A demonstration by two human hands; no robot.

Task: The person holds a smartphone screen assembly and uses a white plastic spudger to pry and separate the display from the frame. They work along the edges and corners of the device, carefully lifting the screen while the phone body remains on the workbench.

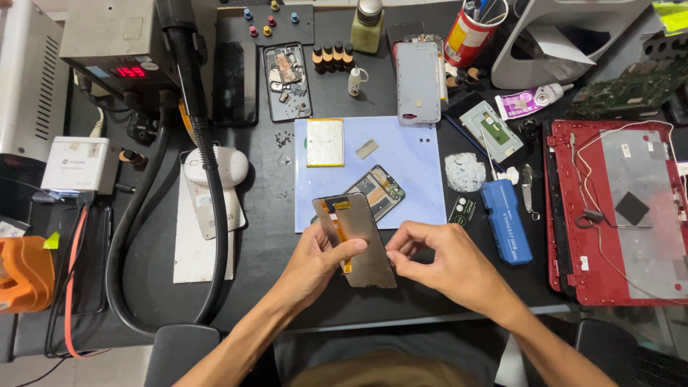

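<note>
Head view | left hand (315,261), right hand (437,258) both pinch screen panel (355,240) | red can (464,34) holds pens

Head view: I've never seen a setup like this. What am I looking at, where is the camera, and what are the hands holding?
There is no machine here: a person works with two bare hands, and the single camera sits on their head, looking down at a dark workbench.

The left hand and right hand together hold a phone screen panel, back side up, with an orange ribbon cable along it; the right fingers pinch its edge.

Behind it, on a pale blue mat, lie an opened phone and a flat battery. To the right are a blue tool case and a red laptop lid. To the left, a black hose runs from a station with a red display.
</note>
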